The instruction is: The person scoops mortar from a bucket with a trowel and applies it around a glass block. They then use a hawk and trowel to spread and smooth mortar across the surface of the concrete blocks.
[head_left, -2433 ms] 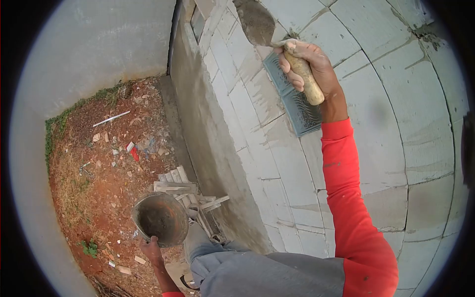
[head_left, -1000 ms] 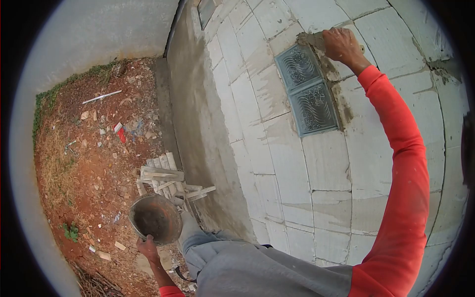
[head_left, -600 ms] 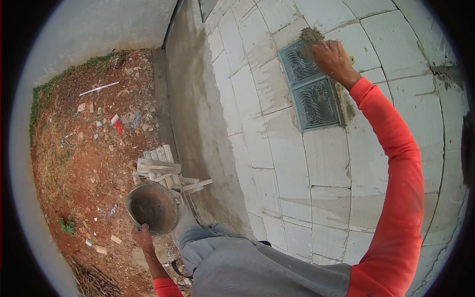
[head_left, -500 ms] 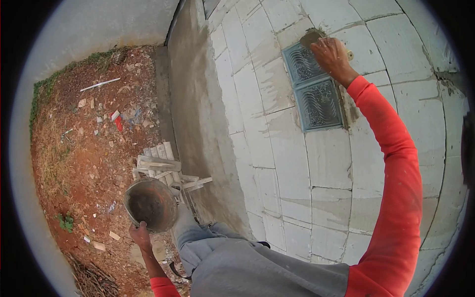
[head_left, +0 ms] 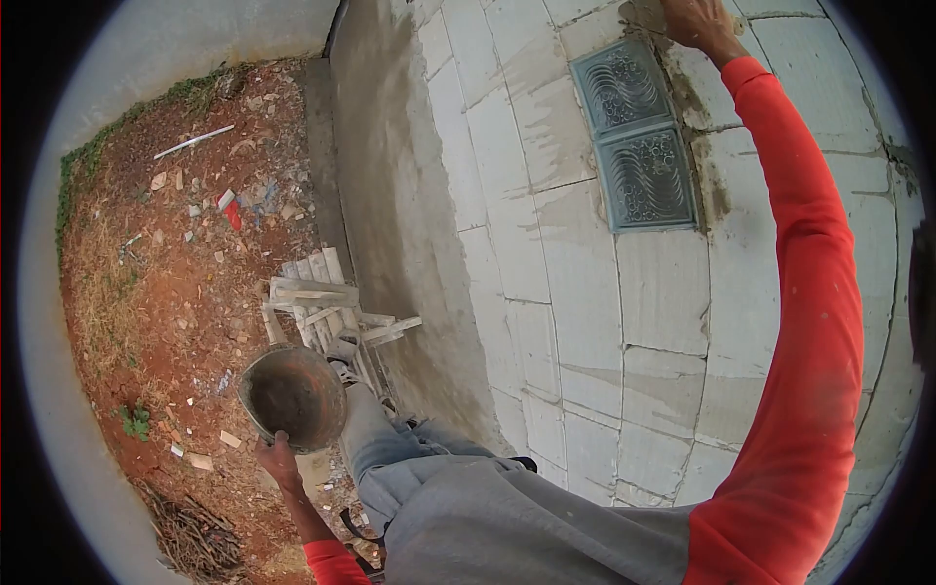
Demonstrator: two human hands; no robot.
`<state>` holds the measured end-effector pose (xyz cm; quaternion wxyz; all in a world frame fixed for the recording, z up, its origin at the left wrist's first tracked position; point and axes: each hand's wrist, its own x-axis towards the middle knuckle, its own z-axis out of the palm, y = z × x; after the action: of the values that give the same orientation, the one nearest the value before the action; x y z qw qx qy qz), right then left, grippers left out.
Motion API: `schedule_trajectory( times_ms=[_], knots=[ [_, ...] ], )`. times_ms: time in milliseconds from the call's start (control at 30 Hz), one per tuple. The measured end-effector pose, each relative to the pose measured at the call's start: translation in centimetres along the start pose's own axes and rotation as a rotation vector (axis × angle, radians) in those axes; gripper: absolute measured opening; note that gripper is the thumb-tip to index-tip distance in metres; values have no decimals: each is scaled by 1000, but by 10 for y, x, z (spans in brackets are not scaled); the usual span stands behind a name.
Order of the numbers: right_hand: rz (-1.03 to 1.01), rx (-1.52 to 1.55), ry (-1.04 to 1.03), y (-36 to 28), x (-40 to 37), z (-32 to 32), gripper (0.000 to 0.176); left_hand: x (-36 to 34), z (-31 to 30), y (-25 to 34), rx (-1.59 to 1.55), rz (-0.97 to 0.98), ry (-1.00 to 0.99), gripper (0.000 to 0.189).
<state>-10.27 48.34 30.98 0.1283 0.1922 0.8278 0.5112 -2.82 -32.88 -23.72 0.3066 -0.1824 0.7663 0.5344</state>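
Note:
My left hand (head_left: pixel 280 460) grips the near rim of a dark, round bucket (head_left: pixel 317 390), its fingers over the edge. The bucket's mouth faces up, and its inside is stained grey and brown. At the top edge of the view, my right hand (head_left: pixel 697 19) is closed on a small trowel, pressed near the wall. The trowel's grey-brown blade (head_left: pixel 643 14) shows only in part. Just below that hand, two patterned glass blocks (head_left: pixel 643 180) sit in the pale block wall (head_left: pixel 575 253). Wet grey mortar (head_left: pixel 717 185) marks the wall along their right side.
A wooden stand of planks (head_left: pixel 317 292) is beyond the bucket, near my feet. Reddish ground (head_left: pixel 166 322) with rubble and a white stick (head_left: pixel 193 142) lies to the left. Dry twigs (head_left: pixel 195 536) are piled at the lower left. A grey plastered strip (head_left: pixel 390 175) borders the blocks.
My right hand has moved up and to the right with the trowel, away from the glass blocks. The view has shifted slightly; the left hand still holds the bucket.

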Motion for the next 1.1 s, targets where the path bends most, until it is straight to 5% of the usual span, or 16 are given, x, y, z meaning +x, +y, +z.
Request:
schedule_trajectory(
  times_ms=[167, 367, 567, 667, 767, 900, 1000, 1100],
  knots=[
    [93, -104, -152, 22, 3, -30, 25, -15, -1, -4, 23, 42, 65, 23],
    [-207, -96, 405, 25, -2, 29, 17, 11, 0, -25, 57, -40, -6, 26],
    [-252, -50, 17, 9, 22, 26, 14, 21, 8, -15, 38, 3, -44, 26],
    [-275, -178, 37, 13, 30, 33, 15, 26, 13, -11, 53, -2, -35, 26],
    [-234, -178, 377, 30, 39, 73, 17, 26, 16, -9, -22, -15, -35, 27],
    [-75, -154, -61, 13, 34, 2, 19, 18, 13, -2, 23, 28, -44, 27],
    [-109, -82, -101, 3, 28, -6, 22, 29, 15, -16, 34, 42, -37, 27],
    [-237, 7, 171, 6, 29, 66, 25, 36, 14, -26, 37, 0, -26, 25]
  ],
)
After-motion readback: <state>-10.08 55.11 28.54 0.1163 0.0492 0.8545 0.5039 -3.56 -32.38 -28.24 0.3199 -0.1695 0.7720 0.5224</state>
